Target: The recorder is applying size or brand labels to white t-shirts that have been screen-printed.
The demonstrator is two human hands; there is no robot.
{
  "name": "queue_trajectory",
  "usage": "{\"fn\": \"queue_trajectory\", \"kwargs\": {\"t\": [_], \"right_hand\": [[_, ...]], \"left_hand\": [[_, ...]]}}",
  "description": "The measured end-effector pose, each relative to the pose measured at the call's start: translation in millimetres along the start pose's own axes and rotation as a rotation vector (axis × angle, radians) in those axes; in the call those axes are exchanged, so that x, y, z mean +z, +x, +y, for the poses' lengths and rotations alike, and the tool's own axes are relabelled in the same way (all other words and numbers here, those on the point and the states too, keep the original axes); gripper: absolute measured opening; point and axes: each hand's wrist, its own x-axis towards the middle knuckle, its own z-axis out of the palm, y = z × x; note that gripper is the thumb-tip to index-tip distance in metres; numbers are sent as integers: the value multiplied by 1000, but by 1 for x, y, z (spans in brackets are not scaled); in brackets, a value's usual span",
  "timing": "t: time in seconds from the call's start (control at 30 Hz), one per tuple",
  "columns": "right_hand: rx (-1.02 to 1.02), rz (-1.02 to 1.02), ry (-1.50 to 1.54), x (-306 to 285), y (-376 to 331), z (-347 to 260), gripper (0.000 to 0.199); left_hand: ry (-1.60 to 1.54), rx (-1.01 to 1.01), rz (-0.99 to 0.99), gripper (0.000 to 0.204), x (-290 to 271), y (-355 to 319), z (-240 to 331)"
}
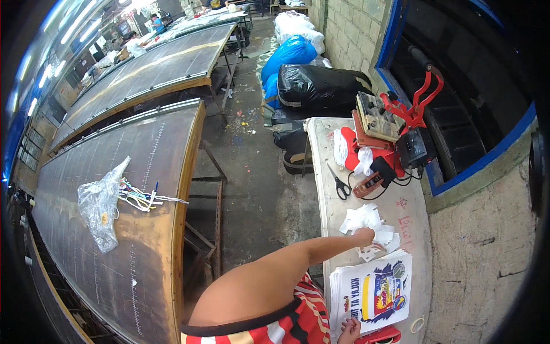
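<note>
My left arm reaches across to a loose pile of white paper slips [362,217] on the white table. There my left hand [364,237] is closed, fingers bent down on the slips. A stack of white printed sheets [375,292] lies just nearer, its top one bearing a blue, yellow and red design. Beside the stack's near left corner, my right hand [349,331] shows at the lower edge with its fingers curled in; what they hold, if anything, is too small to make out. A red object [381,335] partly shows beside it, under the sheets.
Black-handled scissors [342,188], a brown handheld device [368,184] and a red heat press [413,103] occupy the table's far part. A tape roll [417,325] lies near right. Left stands a long dark table [114,229] with a plastic bag [100,209]. Black bags [321,89] are stacked beyond.
</note>
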Motion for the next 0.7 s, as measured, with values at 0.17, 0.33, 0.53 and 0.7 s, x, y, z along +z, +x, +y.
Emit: {"fn": "queue_trajectory", "kwargs": {"t": [0.17, 0.33, 0.53, 0.7], "right_hand": [[11, 22, 20, 0, 11, -25, 39], [-36, 95, 270, 24, 44, -32, 16], [118, 70, 632, 75, 106, -93, 44], [132, 195, 798, 77, 107, -105, 21]], "left_hand": [[-154, 40, 129, 18, -20, -38, 9], [-849, 11, -48, 22, 5, -63, 10], [-1073, 90, -477, 33, -10, -130, 44], [-1008, -45, -635, 24, 20, -136, 50]]}}
